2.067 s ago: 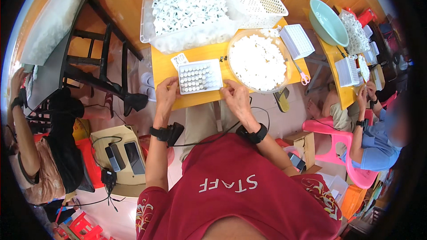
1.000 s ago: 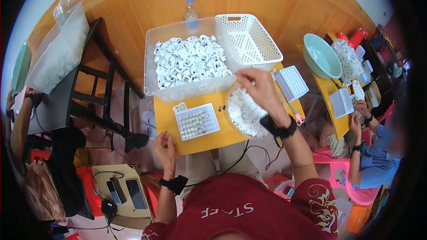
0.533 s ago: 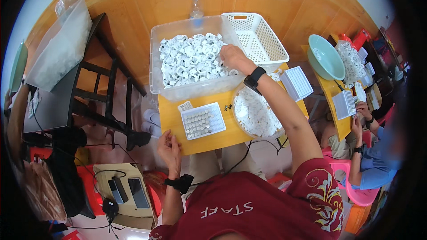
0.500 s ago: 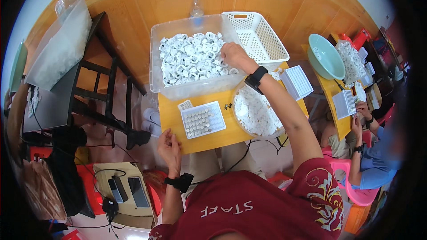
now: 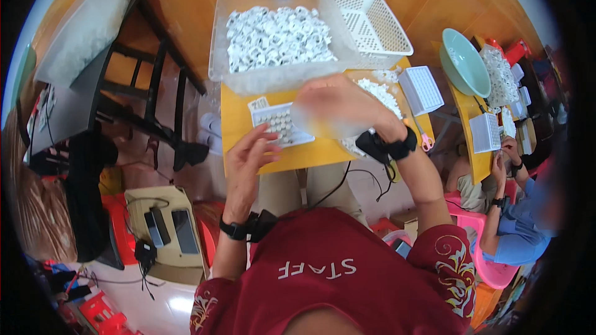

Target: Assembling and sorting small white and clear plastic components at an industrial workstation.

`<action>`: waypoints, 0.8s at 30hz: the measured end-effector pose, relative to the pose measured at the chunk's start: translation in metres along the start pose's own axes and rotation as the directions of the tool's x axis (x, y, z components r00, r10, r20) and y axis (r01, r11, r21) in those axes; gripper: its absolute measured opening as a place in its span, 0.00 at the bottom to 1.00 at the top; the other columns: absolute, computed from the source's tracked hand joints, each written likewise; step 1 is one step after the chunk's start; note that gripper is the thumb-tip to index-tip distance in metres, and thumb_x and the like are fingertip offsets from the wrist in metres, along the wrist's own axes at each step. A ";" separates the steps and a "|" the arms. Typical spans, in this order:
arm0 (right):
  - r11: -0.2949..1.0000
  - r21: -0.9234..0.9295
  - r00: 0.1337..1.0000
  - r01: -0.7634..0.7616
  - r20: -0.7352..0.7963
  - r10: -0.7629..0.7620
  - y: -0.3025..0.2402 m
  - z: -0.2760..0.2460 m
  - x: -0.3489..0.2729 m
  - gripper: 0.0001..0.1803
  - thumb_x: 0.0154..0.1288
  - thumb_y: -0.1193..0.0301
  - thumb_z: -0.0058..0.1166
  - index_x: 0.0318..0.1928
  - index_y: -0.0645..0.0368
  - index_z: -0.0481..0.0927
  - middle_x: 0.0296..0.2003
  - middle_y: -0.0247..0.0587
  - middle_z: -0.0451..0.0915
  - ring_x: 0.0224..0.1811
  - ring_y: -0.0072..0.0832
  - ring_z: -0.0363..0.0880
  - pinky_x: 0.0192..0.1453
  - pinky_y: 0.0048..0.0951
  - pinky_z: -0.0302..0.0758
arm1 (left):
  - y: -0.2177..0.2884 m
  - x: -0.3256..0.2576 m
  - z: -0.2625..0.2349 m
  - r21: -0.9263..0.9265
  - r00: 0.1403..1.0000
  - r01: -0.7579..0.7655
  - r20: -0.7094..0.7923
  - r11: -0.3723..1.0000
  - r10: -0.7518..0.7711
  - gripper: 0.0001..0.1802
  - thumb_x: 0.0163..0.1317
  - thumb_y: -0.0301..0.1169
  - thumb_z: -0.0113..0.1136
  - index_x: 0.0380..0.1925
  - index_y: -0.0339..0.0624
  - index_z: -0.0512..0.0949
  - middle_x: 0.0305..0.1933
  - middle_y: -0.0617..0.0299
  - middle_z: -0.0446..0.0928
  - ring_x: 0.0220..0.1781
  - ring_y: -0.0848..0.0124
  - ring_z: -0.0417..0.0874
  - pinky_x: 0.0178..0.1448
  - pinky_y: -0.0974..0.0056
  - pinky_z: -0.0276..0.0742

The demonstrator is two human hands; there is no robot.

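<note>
On the yellow table, a white tray point(image 5: 303, 138) holds rows of small round whitish pieces point(image 5: 280, 123). My left hand point(image 5: 247, 158) is at the tray's near left side, fingers apart and nothing seen in them. Over the tray's right side hovers my right hand point(image 5: 338, 107); its fingers are smeared by motion, so whatever they hold cannot be made out. Behind the tray stands a clear plastic bin point(image 5: 248, 77) heaped with white ring-like plastic parts point(image 5: 279, 40). A round container of small white pieces point(image 5: 382, 96) is partly hidden behind my right hand and wrist.
A white perforated basket point(image 5: 397, 40) adjoins the bin. Right of it are a white gridded tray stack point(image 5: 423, 90) and pink-handled scissors point(image 5: 427, 141). A dark table point(image 5: 62, 118) stands left. Another person point(image 5: 515, 217) works at a second table with a green basin point(image 5: 464, 65).
My right hand has come back from the bin's parts to above the tray. My left hand has risen toward the tray, fingers spreading. The whole view has tilted, showing the table higher.
</note>
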State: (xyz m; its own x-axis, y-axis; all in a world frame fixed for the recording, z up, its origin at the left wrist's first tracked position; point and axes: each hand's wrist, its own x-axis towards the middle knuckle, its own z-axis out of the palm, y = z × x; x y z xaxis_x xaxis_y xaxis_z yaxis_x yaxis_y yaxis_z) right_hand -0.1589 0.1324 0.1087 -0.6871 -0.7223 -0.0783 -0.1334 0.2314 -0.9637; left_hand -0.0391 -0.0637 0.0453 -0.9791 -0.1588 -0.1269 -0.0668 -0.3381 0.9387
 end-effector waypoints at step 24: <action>0.881 -0.434 0.774 -0.187 -0.618 -0.140 0.090 0.109 -0.017 0.06 0.48 0.72 0.59 0.25 0.62 0.79 0.23 0.46 0.75 0.26 0.41 0.76 0.30 0.36 0.70 | -0.060 -0.034 -0.041 -0.436 0.935 0.349 0.217 0.829 -0.280 0.21 0.65 0.37 0.50 0.52 0.34 0.69 0.47 0.50 0.75 0.41 0.70 0.80 0.43 0.71 0.78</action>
State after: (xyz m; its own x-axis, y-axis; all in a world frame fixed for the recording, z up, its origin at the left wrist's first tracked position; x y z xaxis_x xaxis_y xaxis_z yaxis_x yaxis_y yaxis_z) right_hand -0.0815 0.0941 -0.0042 -0.9541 -0.1886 0.2326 -0.2993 0.6215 -0.7240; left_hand 0.0061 -0.0755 -0.0199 -0.9385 0.1473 -0.3122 -0.3139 -0.7403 0.5945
